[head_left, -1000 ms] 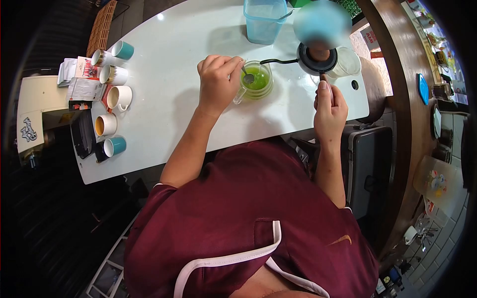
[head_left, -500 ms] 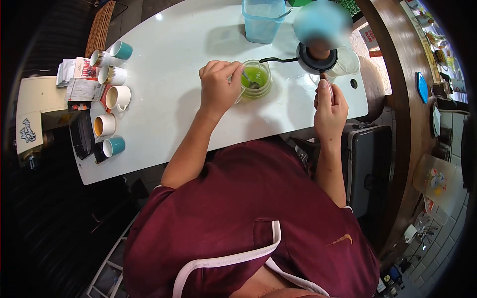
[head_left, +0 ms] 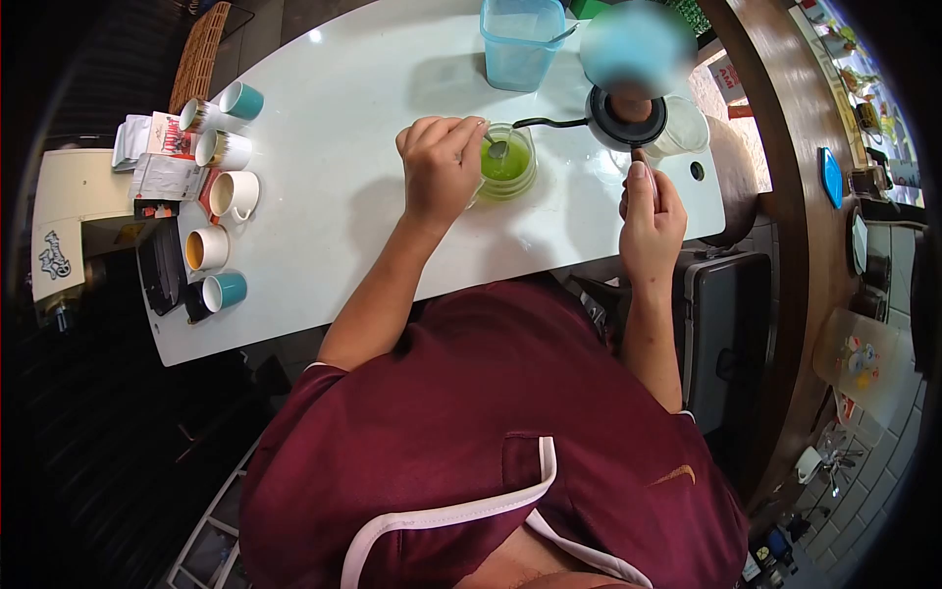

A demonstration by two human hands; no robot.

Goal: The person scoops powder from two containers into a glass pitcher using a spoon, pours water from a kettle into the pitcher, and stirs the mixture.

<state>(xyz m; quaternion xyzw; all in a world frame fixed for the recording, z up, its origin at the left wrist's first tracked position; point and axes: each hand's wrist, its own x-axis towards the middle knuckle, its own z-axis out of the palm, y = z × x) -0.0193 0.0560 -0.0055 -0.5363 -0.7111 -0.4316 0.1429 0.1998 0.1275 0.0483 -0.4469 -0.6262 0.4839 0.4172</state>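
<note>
My left hand (head_left: 441, 169) pinches the handle of a small spoon (head_left: 498, 150), whose bowl is over a clear glass mug (head_left: 531, 182). Bright green liquid (head_left: 504, 169) fills part of that mug. My right hand (head_left: 652, 213) is wrapped round the handle of a black gooseneck kettle (head_left: 648, 133), thumb on top. The kettle's thin curved spout (head_left: 551, 122) points left, its tip at the mug's far rim. I cannot make out a stream of water from it.
A translucent blue container (head_left: 521, 61) stands at the back, near a blurred light-blue round shape (head_left: 638, 34). Right of the kettle is a clear container (head_left: 685, 126). Several cups, including a white mug (head_left: 232, 194), line the table's left side beside sachets (head_left: 164, 179).
The spoon's bowl has risen from low in the green liquid to nearer the mug's far rim. My right hand and the kettle have hardly moved.
</note>
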